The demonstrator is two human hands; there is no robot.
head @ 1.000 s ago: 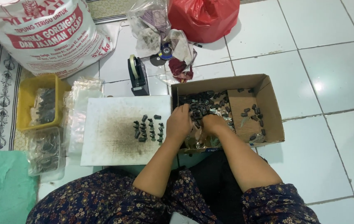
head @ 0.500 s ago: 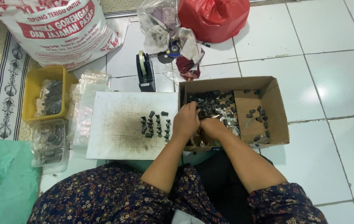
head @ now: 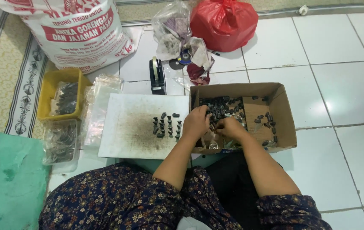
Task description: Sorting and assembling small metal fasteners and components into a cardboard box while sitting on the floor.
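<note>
both hands down in the cardboard box [head: 282, 123], working the heap of small dark parts [head: 221, 106]. left hand [head: 196, 123] sits at the box's left wall, fingers curled into the heap's near edge; looks like it pinches a piece or two but the grip itself is hidden, cannot tell. right hand [head: 229, 127] just beside it, fingers bent down onto the parts, closed or not also cannot tell.

parts read as tiny, light, rigid, likely plastic or rubber caps. not fragile; they'd roll and scatter easily. best taken by fingertip pinch across the short body, one at a time.

left of the fingers: white board [head: 122, 136] with sorted rows of parts [head: 166, 125] standing on it. beyond it a tape dispenser [head: 157, 76], further left clear plastic bags [head: 99, 108] and a yellow tray [head: 47, 100].
</note>
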